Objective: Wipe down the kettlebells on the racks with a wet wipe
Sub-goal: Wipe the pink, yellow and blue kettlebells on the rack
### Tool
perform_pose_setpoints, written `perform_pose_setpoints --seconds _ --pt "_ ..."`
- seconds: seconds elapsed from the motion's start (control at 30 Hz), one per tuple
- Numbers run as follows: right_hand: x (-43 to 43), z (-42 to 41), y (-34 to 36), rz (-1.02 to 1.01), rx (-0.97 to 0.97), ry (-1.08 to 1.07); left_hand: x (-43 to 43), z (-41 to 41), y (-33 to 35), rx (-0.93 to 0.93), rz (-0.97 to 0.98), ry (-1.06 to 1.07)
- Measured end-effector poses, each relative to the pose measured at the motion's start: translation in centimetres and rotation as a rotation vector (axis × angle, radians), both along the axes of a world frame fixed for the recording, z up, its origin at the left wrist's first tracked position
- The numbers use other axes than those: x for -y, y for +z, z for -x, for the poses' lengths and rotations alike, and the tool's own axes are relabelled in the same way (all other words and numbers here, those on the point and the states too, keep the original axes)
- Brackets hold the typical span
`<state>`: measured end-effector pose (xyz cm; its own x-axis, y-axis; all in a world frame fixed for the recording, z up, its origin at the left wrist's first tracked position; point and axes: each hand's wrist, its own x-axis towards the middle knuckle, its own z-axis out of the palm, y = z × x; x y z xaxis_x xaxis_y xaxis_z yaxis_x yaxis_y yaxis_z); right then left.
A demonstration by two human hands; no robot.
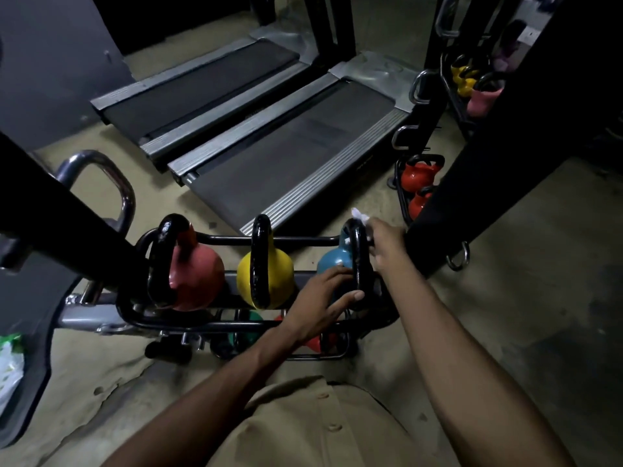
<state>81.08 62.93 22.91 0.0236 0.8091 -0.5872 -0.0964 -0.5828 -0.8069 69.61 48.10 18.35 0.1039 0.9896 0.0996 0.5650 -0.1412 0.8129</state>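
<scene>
The blue kettlebell (332, 261) sits at the right end of the rack (236, 239), on its top tier, beside a yellow kettlebell (269, 274) and, further left, a pink one (195, 274). All three stand with their black handles upward, so each handle can be reached from above without lifting the weight. The right hand (387, 244) is at the top of the blue bell's handle (359, 261), its fingers curled round a white wipe (360, 215) that bunches out above the bar; the wipe lies against the handle's crown, which suggests the handle is the part being cleaned now. The left hand (323, 298) lies low on the same bell, fingers fairly straight across the blue body and thumb resting on the near leg of the handle. It looks like a brace rather than a grip, there to stop the bell rocking or turning under the rubbing. Working at one end of the row probably means the bells are being taken in order, though nothing shows whether the yellow and pink ones are done. Green and red bells show dimly on the lower tier, and a second rack (401, 197) with red bells (419, 173) stands well apart to the right, so much of the job seems left. A green and white packet (10, 365) lies at the left edge; what it holds cannot be told. Two treadmills (286, 146) lie beyond the rack.
</scene>
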Motion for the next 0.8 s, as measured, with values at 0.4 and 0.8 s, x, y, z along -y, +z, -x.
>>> perform_pose_setpoints --seconds 0.4,0.8 --pt "-2.9 5.2 6.3 -0.802 1.518 1.568 0.0 0.7 -1.1 -0.024 0.048 -0.049" --pt "-3.0 2.2 5.1 -0.793 1.21 1.02 0.0 0.7 -0.8 -0.02 0.085 -0.047"
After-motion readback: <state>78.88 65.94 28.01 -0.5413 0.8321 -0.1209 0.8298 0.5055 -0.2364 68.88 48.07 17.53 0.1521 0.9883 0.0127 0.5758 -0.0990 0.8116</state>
